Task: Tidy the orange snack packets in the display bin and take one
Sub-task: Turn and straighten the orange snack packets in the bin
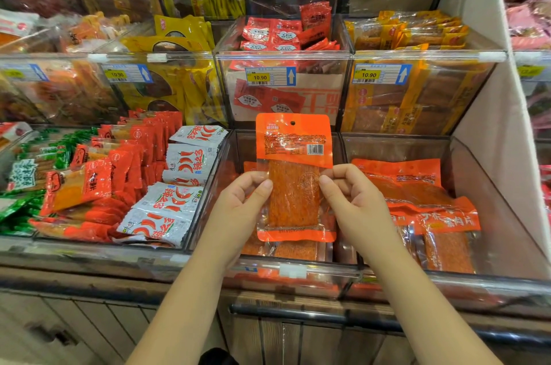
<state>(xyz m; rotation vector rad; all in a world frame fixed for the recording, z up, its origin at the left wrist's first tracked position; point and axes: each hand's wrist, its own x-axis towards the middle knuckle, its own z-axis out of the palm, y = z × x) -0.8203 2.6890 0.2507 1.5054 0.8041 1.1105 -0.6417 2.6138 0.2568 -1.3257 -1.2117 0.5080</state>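
An orange snack packet [293, 179] is held upright above the clear display bin [290, 270] in the middle of the lower row, its printed back toward me. My left hand [241, 203] pinches its left edge and my right hand [353, 200] pinches its right edge. Beneath it, more orange packets [293, 250] lie flat in the bin, partly hidden by the held packet and my hands.
The bin to the right holds larger orange packets [417, 200]. To the left stand white chilli packets [176, 194] and red packets [119, 173]. Upper clear bins carry price tags [269, 77]. A white shelf wall [501, 132] closes the right side.
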